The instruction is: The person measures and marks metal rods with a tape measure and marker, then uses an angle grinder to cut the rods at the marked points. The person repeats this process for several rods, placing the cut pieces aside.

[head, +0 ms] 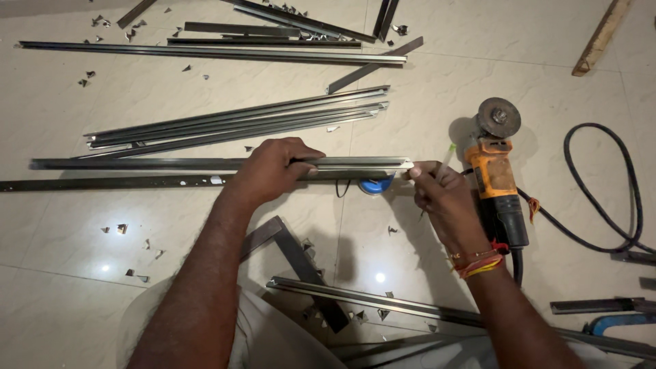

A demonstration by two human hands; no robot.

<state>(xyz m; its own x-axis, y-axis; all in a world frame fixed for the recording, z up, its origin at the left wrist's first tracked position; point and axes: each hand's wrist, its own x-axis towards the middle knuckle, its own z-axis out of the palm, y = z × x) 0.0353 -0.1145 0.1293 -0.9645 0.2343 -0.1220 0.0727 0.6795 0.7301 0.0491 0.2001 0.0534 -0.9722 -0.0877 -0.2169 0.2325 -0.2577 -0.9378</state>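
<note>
My left hand (273, 169) presses down on a long grey metal channel (137, 164) that lies across the tiled floor. My right hand (441, 195) is at the channel's right end (400, 163), holding a thin pale pen-like marker (446, 158) upright between its fingers. A blue round tape measure (376, 184) sits just under the channel end. An orange and black angle grinder (495, 178) lies right beside my right hand, its disc (499, 117) pointing away.
Several more metal channels (232, 119) lie farther off, with small metal offcuts (133, 246) scattered about. A black cable (615, 198) loops at the right. A wooden strip (601, 37) lies top right. Other profiles (355, 297) rest near my knees.
</note>
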